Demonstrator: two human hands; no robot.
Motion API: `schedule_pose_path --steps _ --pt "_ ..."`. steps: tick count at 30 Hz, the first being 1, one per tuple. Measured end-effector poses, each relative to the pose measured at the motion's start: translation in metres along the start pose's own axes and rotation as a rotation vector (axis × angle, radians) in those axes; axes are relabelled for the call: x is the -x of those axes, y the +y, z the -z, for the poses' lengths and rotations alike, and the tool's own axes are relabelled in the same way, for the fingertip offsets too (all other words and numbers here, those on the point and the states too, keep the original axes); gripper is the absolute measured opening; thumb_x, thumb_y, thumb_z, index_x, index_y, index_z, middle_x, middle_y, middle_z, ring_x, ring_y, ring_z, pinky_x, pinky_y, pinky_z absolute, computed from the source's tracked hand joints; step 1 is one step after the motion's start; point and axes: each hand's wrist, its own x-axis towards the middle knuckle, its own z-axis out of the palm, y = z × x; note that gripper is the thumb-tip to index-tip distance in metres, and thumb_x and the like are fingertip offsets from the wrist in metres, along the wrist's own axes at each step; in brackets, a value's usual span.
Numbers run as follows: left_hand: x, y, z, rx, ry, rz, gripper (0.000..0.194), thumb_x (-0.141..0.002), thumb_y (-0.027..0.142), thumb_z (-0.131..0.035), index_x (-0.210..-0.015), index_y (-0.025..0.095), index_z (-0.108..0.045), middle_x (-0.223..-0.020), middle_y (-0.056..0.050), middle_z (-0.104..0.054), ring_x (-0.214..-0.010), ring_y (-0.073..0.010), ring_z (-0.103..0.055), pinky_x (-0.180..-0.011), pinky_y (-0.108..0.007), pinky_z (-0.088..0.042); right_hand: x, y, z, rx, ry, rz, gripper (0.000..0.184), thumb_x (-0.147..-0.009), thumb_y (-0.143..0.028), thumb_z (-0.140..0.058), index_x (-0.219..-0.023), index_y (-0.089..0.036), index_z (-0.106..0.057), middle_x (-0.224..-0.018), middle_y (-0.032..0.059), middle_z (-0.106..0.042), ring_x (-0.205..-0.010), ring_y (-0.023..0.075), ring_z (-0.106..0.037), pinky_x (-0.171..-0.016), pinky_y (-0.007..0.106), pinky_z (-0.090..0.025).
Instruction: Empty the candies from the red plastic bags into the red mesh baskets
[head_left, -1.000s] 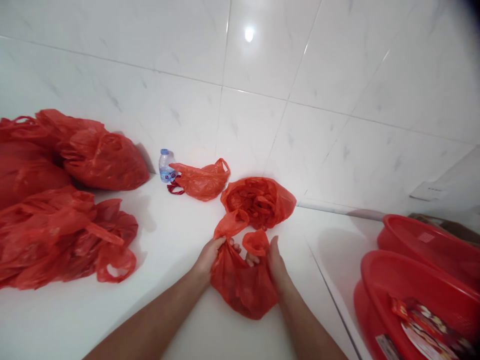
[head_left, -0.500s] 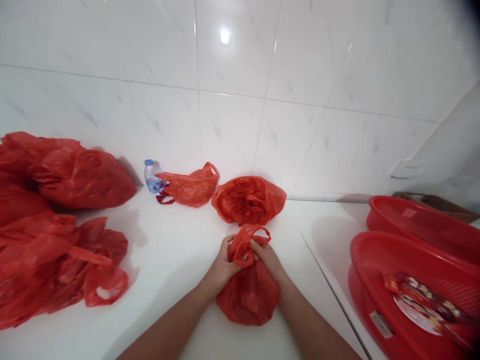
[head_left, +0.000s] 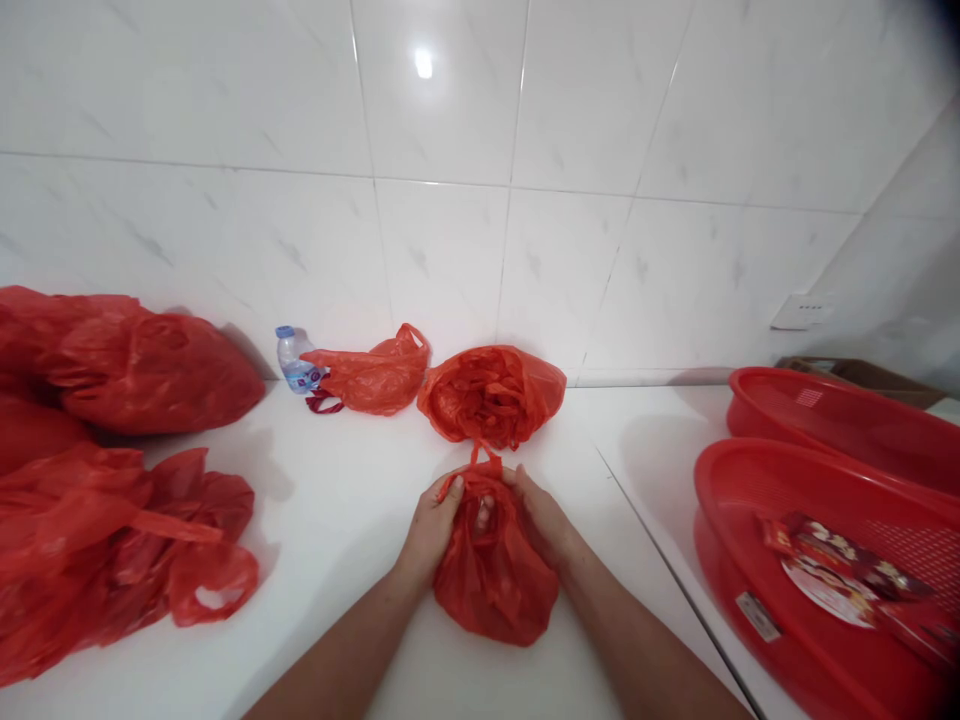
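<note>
A red plastic bag (head_left: pixel 495 590) rests on the white table in front of me, its mouth spread between my hands. My left hand (head_left: pixel 431 520) grips the bag's left rim, thumb on top. On the opposite side, my right hand (head_left: pixel 546 515) holds the right rim, and some fingertips show through the opening. What the bag contains cannot be made out. Just behind it sits an open red bag (head_left: pixel 491 395) stuffed with crumpled red plastic. Left of that lies a smaller red bag (head_left: pixel 367 380) beside a clear bottle with a blue cap (head_left: pixel 296 360).
Large full red bags (head_left: pixel 161 370) and a heap of loose red bags (head_left: pixel 112 540) cover the left side. Two red plastic baskets (head_left: pixel 720 500) stand at the right, the nearer holding printed packaging (head_left: pixel 840 570). A tiled wall (head_left: pixel 442 250) closes the back.
The bag's mouth has been pulled wider, and its bunched handles have dropped toward the back. My hands have shifted their hold to its two sides. The view has turned slightly.
</note>
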Motion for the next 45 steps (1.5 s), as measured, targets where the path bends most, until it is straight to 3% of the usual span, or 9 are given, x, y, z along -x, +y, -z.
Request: schedule_pose_path --steps 2,7,13,18,22,26,32,41,45 --pt "-0.001 -0.001 0.001 -0.01 0.006 0.0 0.04 -0.082 0.044 -0.058 -0.108 0.015 -0.061 -0.084 -0.007 -0.07 -0.064 -0.0162 -0.064 -0.061 -0.028 -0.05 -0.001 0.001 0.002 0.03 0.019 -0.021 0.044 -0.081 -0.059 -0.052 -0.078 -0.016 -0.062 -0.062 0.0014 -0.061 -0.058 0.0137 -0.057 -0.061 0.029 -0.045" --pt "-0.004 -0.004 0.009 -0.176 0.132 -0.084 0.034 -0.077 0.041 -0.064 -0.101 0.017 -0.062 -0.095 -0.007 -0.069 -0.08 -0.0173 -0.064 -0.074 -0.029 -0.05 0.0 0.0 0.003 0.314 0.098 0.042 0.018 -0.063 -0.024 -0.075 -0.075 -0.017 -0.063 -0.06 -0.0033 -0.062 -0.055 0.0101 -0.054 -0.06 0.024 -0.042" --pt "-0.002 -0.004 0.011 -0.22 0.199 -0.122 0.03 -0.074 0.041 -0.067 -0.084 0.021 -0.048 -0.069 0.004 -0.06 -0.057 -0.0107 -0.056 -0.056 -0.022 -0.045 0.003 -0.006 0.0 0.458 0.07 0.072 0.023 -0.076 -0.036 -0.062 -0.069 -0.015 -0.066 -0.063 -0.0014 -0.061 -0.057 0.0097 -0.051 -0.06 0.024 -0.039" --pt "-0.002 -0.004 0.011 -0.224 0.219 -0.131 0.036 -0.072 0.038 -0.069 -0.07 0.021 -0.038 -0.057 0.009 -0.048 -0.047 -0.0076 -0.045 -0.048 -0.019 -0.037 -0.001 0.0 0.002 0.53 0.125 0.09 0.012 -0.068 -0.024 -0.065 -0.075 -0.018 -0.059 -0.068 -0.0025 -0.062 -0.06 0.0117 -0.054 -0.06 0.025 -0.041" --pt "0.002 -0.001 0.006 -0.301 0.175 -0.175 0.031 -0.073 0.032 -0.068 -0.067 0.019 -0.042 -0.081 0.001 -0.061 -0.065 -0.0108 -0.054 -0.061 -0.023 -0.044 -0.006 0.004 0.006 0.806 0.314 0.233 0.029 -0.065 -0.022 -0.066 -0.092 -0.024 -0.054 -0.061 -0.0081 -0.053 -0.055 0.011 -0.047 -0.054 0.023 -0.037" --pt "0.01 0.0 -0.001 -0.452 0.097 -0.25 0.022 -0.077 0.025 -0.063 -0.067 0.019 -0.045 -0.102 -0.004 -0.061 -0.088 -0.0173 -0.057 -0.078 -0.029 -0.045 -0.005 0.003 0.011 1.053 0.413 0.29 0.011 -0.073 -0.024 -0.057 -0.083 -0.024 -0.06 -0.065 -0.0038 -0.06 -0.06 0.0137 -0.051 -0.059 0.026 -0.038" --pt "0.015 0.001 -0.002 -0.749 -0.003 -0.426 0.012 -0.077 0.016 -0.059 -0.068 0.021 -0.052 -0.105 -0.004 -0.059 -0.097 -0.0194 -0.056 -0.086 -0.032 -0.042 -0.009 0.001 0.02 0.813 0.379 0.339 0.025 -0.066 -0.015 -0.048 -0.079 -0.022 -0.068 -0.077 -0.0004 -0.068 -0.072 0.0167 -0.058 -0.07 0.029 -0.043" --pt "0.018 0.003 0.004 -0.956 -0.014 -0.575 0.009 -0.08 0.018 -0.056 -0.072 0.023 -0.059 -0.114 -0.006 -0.056 -0.107 -0.0236 -0.053 -0.092 -0.039 -0.041 -0.002 -0.018 0.028 0.101 0.191 0.053 0.026 -0.062 -0.023 -0.061 -0.086 -0.018 -0.068 -0.073 0.0022 -0.067 -0.064 0.0161 -0.06 -0.067 0.03 -0.046" --pt "0.025 0.009 0.002 -1.021 -0.038 -0.742 0.01 -0.078 0.015 -0.059 -0.075 0.024 -0.063 -0.113 -0.006 -0.059 -0.106 -0.0253 -0.054 -0.091 -0.041 -0.042 -0.003 -0.021 0.039 0.312 0.31 0.169 0.028 -0.068 -0.036 -0.061 -0.088 -0.016 -0.067 -0.078 0.004 -0.067 -0.068 0.0162 -0.061 -0.069 0.031 -0.047"
